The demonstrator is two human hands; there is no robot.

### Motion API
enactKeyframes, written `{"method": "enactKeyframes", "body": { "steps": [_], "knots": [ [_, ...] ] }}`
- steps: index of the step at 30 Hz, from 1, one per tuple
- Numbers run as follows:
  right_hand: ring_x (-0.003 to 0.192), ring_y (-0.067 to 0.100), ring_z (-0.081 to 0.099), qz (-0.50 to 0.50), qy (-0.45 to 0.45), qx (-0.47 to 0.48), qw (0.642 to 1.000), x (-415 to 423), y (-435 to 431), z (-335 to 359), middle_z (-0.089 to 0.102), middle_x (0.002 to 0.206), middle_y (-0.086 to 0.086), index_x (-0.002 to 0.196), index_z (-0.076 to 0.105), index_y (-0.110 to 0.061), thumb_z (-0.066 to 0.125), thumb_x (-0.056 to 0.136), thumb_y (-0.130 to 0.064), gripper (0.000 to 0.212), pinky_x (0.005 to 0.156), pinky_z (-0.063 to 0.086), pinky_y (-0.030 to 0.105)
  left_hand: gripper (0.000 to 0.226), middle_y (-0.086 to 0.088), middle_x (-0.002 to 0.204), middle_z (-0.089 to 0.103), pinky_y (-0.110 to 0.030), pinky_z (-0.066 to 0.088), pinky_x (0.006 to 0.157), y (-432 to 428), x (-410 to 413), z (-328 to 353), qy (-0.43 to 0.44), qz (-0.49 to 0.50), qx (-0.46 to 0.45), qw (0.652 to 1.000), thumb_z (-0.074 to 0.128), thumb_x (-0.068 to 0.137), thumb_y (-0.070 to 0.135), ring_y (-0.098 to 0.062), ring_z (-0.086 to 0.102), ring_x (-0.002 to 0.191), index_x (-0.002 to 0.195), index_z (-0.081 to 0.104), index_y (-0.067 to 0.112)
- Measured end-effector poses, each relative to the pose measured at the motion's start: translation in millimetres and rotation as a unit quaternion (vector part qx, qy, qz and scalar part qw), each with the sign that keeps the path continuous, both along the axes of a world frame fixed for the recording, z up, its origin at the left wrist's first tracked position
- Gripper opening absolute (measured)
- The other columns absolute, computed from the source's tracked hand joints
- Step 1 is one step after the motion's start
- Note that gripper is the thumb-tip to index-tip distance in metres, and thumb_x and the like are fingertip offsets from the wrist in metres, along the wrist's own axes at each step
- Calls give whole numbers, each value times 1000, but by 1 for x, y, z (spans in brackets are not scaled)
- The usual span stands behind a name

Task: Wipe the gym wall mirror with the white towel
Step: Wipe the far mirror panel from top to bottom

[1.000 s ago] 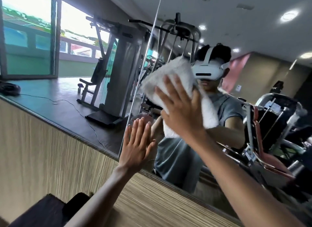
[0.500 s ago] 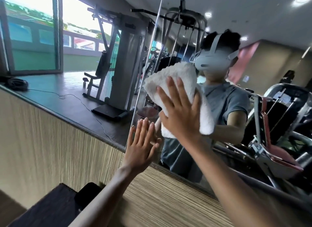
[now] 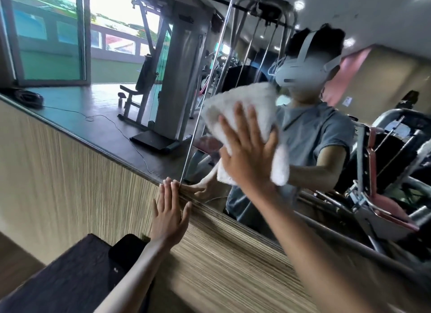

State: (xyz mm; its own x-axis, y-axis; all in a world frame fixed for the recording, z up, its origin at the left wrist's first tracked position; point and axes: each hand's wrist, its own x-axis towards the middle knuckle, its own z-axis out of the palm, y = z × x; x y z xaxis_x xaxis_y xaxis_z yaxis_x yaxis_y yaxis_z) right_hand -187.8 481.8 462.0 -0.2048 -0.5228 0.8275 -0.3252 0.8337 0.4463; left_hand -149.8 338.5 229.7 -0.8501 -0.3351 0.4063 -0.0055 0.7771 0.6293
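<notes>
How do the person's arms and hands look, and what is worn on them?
The left hand and the right hand are bare: no gloves, and no ring, watch or bracelet shows. The forearms are uncovered as far as the frame shows. The mirror reflects a grey short-sleeved T-shirt, whose sleeve ends above the elbow.

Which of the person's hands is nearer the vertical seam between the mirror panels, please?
Left. The left hand lies flat on the wood-grain wall, fingertips at the foot of the seam; the right hand presses the white towel to the mirror right of it.
</notes>
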Motion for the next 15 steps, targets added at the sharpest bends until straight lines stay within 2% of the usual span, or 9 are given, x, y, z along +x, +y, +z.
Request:
{"method": "enactKeyframes", "body": {
  "steps": [2,4,6,7,9,12,15],
  "knots": [
    [150,23,28,1,-21,108,994,-2,-4,-36,31,162,3,147,50,-29,62,85,-27,63,118,3,57,87,6,163,-27,-46,-6,123,0,1,-3,-2,3,-6,1000,-5,91,75,-10,-26,150,157,-14,20],
    [149,22,29,2,-36,239,970,1,16,-64,32,161,4,144,53,-27,65,84,-26,62,119,-4,56,84,6,164,-26,-47,-7,122,-2,2,-6,3,0,-15,1000,2,94,72,-10,-23,151,158,-11,19],
    [148,20,30,0,-51,302,952,6,43,-69,33,161,3,144,53,-27,66,82,-31,64,119,5,56,82,6,165,-24,-48,-7,122,-5,2,-9,6,-2,-23,1000,9,97,67,-12,-20,152,159,-9,17],
    [148,20,30,3,-57,287,956,9,53,-63,33,161,2,145,52,-27,68,80,-31,66,117,11,56,81,4,165,-23,-48,-5,123,-4,2,-10,10,3,-28,1000,12,99,65,-13,-19,153,159,-8,15],
    [149,20,28,3,-43,194,980,10,58,-38,31,162,0,150,46,-27,68,82,-31,71,114,14,57,79,0,167,-18,-48,1,124,0,2,-8,14,18,-32,999,14,100,61,-15,-17,153,159,-5,12],
    [151,24,25,-45,19,63,997,5,32,-11,25,164,1,154,38,-28,54,88,-36,68,113,17,59,79,-2,167,-16,-46,-2,123,6,3,-3,-3,36,-29,999,9,99,62,-14,-17,153,158,-6,12],
    [150,24,21,-41,27,72,996,-3,-1,-35,24,164,4,151,43,-30,57,89,-31,64,114,11,59,79,-4,167,-13,-47,-7,123,3,4,-3,-4,42,-40,998,4,99,64,-14,-15,153,158,-4,12]
  ]
}}
